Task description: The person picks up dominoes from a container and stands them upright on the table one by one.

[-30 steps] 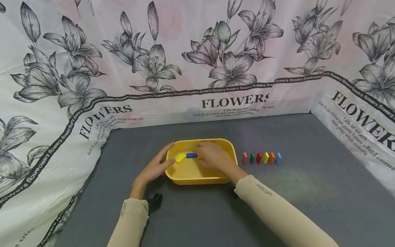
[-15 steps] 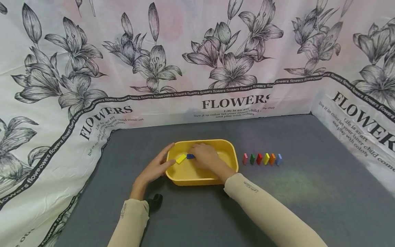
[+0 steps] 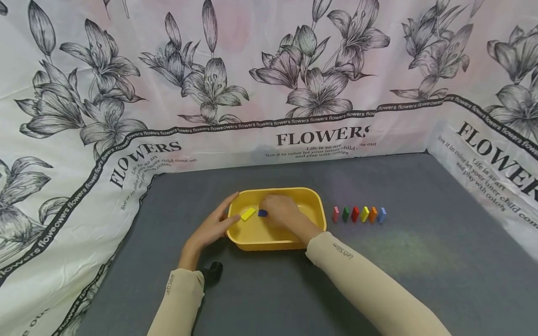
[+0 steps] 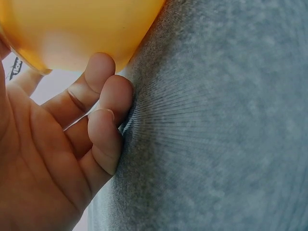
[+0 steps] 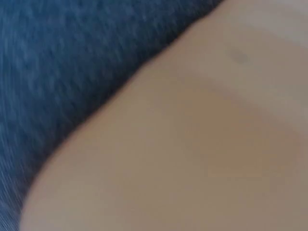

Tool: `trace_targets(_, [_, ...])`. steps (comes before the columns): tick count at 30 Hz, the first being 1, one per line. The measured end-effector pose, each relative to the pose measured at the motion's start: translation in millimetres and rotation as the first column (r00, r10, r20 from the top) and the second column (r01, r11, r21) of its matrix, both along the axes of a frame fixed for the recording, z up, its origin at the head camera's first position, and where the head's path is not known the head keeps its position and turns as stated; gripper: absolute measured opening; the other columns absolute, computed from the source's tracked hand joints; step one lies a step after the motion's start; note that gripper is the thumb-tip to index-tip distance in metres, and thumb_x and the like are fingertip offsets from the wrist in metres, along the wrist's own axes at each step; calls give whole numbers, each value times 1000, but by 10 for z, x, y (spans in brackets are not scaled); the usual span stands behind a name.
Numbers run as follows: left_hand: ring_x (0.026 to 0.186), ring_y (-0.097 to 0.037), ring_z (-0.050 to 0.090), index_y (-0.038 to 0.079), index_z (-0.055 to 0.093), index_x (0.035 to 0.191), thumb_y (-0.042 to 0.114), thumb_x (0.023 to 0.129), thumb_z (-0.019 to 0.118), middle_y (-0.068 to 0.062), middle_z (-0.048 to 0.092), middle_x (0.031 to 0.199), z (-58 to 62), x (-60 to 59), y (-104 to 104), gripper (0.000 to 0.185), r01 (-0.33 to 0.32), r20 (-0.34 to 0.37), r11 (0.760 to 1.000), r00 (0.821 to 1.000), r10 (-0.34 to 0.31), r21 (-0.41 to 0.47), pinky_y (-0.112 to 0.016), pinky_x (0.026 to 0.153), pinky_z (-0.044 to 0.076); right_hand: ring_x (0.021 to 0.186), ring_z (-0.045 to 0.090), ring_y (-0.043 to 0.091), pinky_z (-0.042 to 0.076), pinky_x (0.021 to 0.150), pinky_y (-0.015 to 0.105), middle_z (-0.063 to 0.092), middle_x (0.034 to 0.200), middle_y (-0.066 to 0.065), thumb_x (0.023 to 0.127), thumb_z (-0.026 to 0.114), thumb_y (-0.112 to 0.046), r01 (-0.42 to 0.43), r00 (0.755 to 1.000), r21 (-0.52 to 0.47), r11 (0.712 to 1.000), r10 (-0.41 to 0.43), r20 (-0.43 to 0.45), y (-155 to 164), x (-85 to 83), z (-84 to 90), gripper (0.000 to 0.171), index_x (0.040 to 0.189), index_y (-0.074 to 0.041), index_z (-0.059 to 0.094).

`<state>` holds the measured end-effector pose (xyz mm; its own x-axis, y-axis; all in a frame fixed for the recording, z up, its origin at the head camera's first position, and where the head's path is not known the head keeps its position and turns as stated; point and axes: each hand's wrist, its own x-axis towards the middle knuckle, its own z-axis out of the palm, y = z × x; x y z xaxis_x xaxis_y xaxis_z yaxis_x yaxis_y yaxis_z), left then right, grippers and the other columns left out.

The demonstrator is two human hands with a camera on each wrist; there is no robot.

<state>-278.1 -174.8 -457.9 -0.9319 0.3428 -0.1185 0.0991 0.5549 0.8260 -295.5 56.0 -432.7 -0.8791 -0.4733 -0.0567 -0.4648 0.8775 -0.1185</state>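
A yellow plastic basin (image 3: 277,243) stands on the grey cloth. My left hand (image 3: 211,228) holds its left end, thumb over the rim and the other fingers outside; the left wrist view shows these fingers (image 4: 100,77) curled at the basin's outer wall. Inside, my right hand (image 3: 282,213) reaches down and pinches a dark blue domino block (image 3: 262,213), its left end sticking out from the curled fingers; the fingertips are hidden. A yellow domino block (image 3: 248,214) lies flat in the basin, just left of the blue one. The right wrist view is filled by blurred skin.
Right of the basin stands a row of upright domino blocks: pink (image 3: 336,214), green (image 3: 346,214), red (image 3: 355,214), yellow (image 3: 364,214), orange (image 3: 373,214) and light blue (image 3: 382,215). Flower-printed curtains (image 3: 235,154) close off the back and sides of the grey cloth (image 3: 412,210).
My right hand has moved left inside the basin over the blue domino block, now covering most of it. The left hand keeps its place on the basin.
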Motion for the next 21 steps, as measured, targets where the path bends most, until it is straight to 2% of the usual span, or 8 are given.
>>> trace_targets(7, [65, -22, 52, 45, 23, 159, 37, 102, 58, -14, 56, 89, 2, -4, 5, 68, -10, 2, 1000, 1000, 10, -16, -32, 61, 45, 101, 64, 17, 55, 92, 40, 70, 119, -2, 97, 68, -18, -16, 998, 100, 995, 10, 57, 1, 16, 89, 23, 118, -26, 74])
trace_targets(13, [70, -22, 54, 46, 23, 159, 38, 102, 59, -15, 57, 96, -10, 0, 7, 68, -17, -1, 999, 1000, 17, -28, -32, 64, 47, 96, 63, 15, 55, 87, 37, 71, 114, -2, 97, 67, -19, -21, 999, 176, 984, 15, 34, -2, 32, 104, 22, 116, -27, 74])
trace_targets(17, [70, -22, 54, 46, 23, 159, 38, 102, 59, -14, 56, 95, -5, -3, 13, 68, -19, 1, 999, 1000, 19, -28, -32, 63, 47, 83, 59, 15, 53, 77, 34, 70, 99, -3, 98, 67, -20, -31, 999, 140, 990, 29, 14, 29, 31, 95, 12, 107, -23, 73])
trace_targets(21, [68, -22, 53, 46, 23, 159, 37, 102, 59, -13, 56, 90, 4, -8, 12, 68, -14, 1, 1000, 1000, 14, -24, -32, 62, 46, 75, 53, 15, 46, 70, 32, 63, 86, -5, 96, 68, -20, -51, 999, 78, 996, 51, -5, 101, 19, 59, 2, 98, -21, 69])
